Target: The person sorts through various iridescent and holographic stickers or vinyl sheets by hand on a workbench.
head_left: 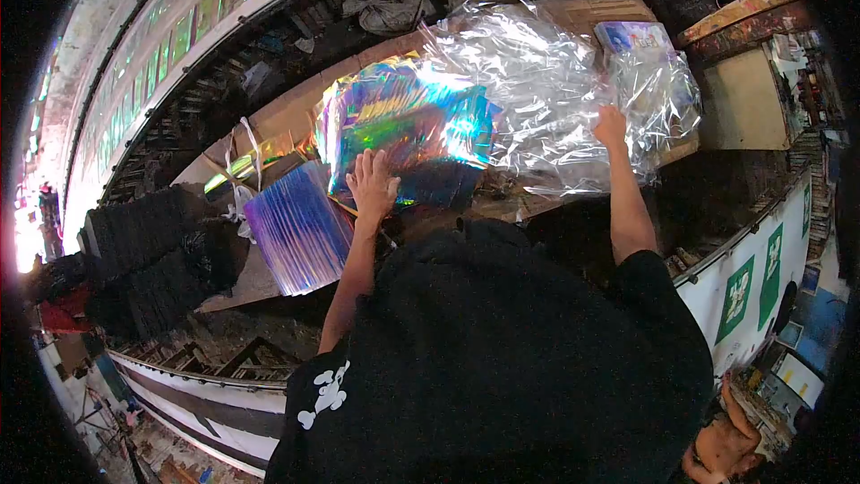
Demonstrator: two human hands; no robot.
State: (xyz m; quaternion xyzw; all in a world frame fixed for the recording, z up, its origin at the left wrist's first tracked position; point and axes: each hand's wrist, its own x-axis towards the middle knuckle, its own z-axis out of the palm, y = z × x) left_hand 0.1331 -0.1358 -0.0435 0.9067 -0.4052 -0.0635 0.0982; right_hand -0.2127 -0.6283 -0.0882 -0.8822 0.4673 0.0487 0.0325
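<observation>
My left hand (373, 186) lies with spread fingers on the lower left part of a stack of shiny iridescent sheets (394, 121). Right of that stack spreads a heap of clear crinkled plastic film (537, 81). At the heap's right part, my right hand (611, 125) has its fingers closed on the clear film. A fanned stack of blue-purple sheets (300, 229) is left of and below my left hand. Beyond my right hand, a printed packet (636, 38) sits partly under the film.
Cardboard (296, 112) lies beneath the sheets. Dark stacked material (148, 260) stands at the left. A wooden beam (743, 18) and a board (745, 100) are at the right. Another person (724, 444) is at the lower right, apart from my hands.
</observation>
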